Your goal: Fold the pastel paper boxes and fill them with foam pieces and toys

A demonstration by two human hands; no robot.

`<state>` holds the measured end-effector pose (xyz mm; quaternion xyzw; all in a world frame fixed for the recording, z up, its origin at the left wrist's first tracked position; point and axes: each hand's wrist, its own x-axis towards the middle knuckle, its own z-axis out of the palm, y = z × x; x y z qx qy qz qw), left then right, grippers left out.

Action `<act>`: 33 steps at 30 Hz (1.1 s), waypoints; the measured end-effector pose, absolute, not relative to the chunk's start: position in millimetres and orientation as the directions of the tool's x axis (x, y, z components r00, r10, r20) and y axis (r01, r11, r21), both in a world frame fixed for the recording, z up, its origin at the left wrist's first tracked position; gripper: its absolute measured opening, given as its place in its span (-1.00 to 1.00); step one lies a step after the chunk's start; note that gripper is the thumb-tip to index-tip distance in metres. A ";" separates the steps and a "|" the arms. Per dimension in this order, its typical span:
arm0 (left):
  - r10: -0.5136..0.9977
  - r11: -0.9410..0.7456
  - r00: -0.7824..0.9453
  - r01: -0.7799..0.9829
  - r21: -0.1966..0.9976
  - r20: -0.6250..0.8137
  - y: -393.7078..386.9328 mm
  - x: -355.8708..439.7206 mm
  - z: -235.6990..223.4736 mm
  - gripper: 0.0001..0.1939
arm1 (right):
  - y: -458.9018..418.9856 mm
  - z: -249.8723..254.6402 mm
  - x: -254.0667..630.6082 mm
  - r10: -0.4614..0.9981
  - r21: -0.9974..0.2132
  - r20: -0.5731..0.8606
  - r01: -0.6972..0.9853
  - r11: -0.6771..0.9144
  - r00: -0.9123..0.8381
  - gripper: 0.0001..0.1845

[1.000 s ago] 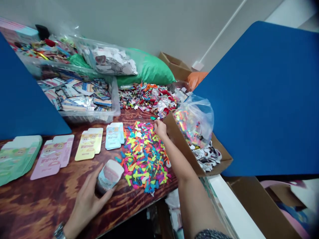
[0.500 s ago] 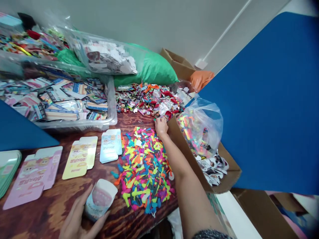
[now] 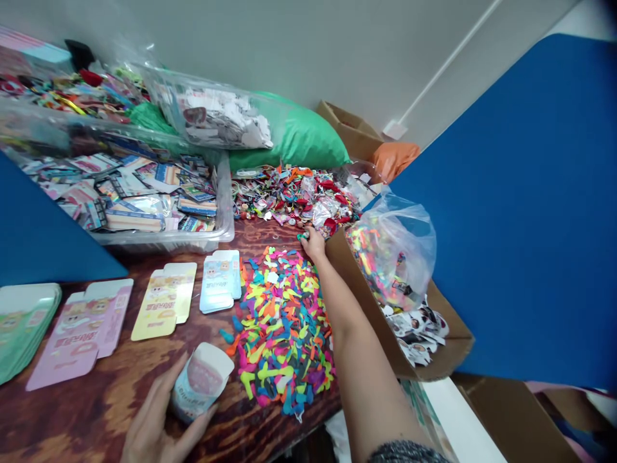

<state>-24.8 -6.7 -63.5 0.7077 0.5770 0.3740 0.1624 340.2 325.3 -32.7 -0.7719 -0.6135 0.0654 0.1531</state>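
At far left on the wooden bench (image 3: 113, 392), you have a stack of green blanks (image 3: 24, 328) lying flat, then a pink blank (image 3: 80, 334), a yellow blank (image 3: 164, 301) and a small stack of blue blanks (image 3: 219, 281). Behind them, a clear tub (image 3: 159, 240) is filled with printed packets.

Your left hand (image 3: 154, 418) is closed around a pale blue carton (image 3: 201, 381), its paper curled into a tube and tilted over the bench. Just right of it lies a wide pile of neon pieces (image 3: 284, 334).

Your right hand (image 3: 313, 244) reaches the pile's far edge, its fingers (image 3: 307, 236) pinching a small teal piece (image 3: 303, 236) beside a heap of mixed trinkets (image 3: 294, 199). A green sack (image 3: 308, 132) sits behind that heap.

Farther right, against your right forearm, stands an open cardboard box (image 3: 359, 283). It holds a clear bag of neon pieces (image 3: 393, 251) and a jumble of printed stickers (image 3: 417, 334). A blue panel (image 3: 511, 193) fills the right side.
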 end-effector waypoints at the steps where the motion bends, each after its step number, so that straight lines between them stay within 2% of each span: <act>1: 0.937 -0.285 0.053 0.689 0.667 0.345 -6.3 -24.1 -62.8 -0.21 | 327.1 -32.1 339.4 0.967 -0.333 0.088 0.922 -0.196 0.237 -0.64; 6: 0.938 -0.282 0.031 0.650 0.705 0.346 -4.0 -21.5 -58.6 -0.23 | 326.0 -22.6 335.7 0.972 -0.442 0.099 0.884 -0.149 0.213 -0.86; 11: 0.960 -0.186 -0.051 0.621 0.761 0.277 2.2 -19.6 -46.3 -0.25 | 286.8 0.0 302.3 0.989 -0.597 0.117 0.802 -0.003 0.090 -0.80; 14: 0.952 -0.177 -0.070 0.665 0.725 0.297 8.3 -17.1 -30.8 -0.28 | 233.0 19.6 255.9 0.990 -0.719 0.117 0.681 0.138 -0.077 -0.73; 16: 0.946 -0.194 -0.061 0.682 0.705 0.319 12.2 -16.4 -21.8 -0.25 | 189.5 35.5 222.5 0.944 -0.793 0.200 0.522 0.313 -0.262 -0.74; 18: 0.938 -0.215 -0.052 0.686 0.695 0.342 14.2 -16.8 -15.7 -0.26 | 148.2 50.1 193.1 0.864 -0.742 0.287 0.474 0.474 -0.414 -0.80; 20: 0.926 -0.239 -0.046 0.698 0.675 0.375 13.0 -17.5 -12.0 -0.26 | 115.1 58.7 169.9 0.764 -0.630 0.350 0.467 0.620 -0.542 -0.87; 23: 0.912 -0.252 -0.047 0.720 0.647 0.407 6.4 -19.5 -9.7 -0.27 | 87.1 58.7 148.7 0.660 -0.487 0.354 0.472 0.735 -0.662 -0.85; 25: 0.910 -0.255 -0.044 0.725 0.639 0.413 1.1 -21.7 -9.5 -0.27 | 80.7 57.2 144.0 0.622 -0.468 0.313 0.453 0.758 -0.718 -0.83; 29: 0.913 -0.268 -0.023 0.719 0.642 0.407 -6.5 -27.4 -8.0 -0.27 | 77.4 68.1 150.4 0.526 -0.523 0.258 0.341 0.781 -0.810 -0.75; 33: 0.912 -0.300 0.008 0.695 0.654 0.409 -10.4 -32.9 -0.7 -0.11 | 71.4 82.0 162.7 0.567 -0.478 0.399 0.364 0.799 -0.721 -0.72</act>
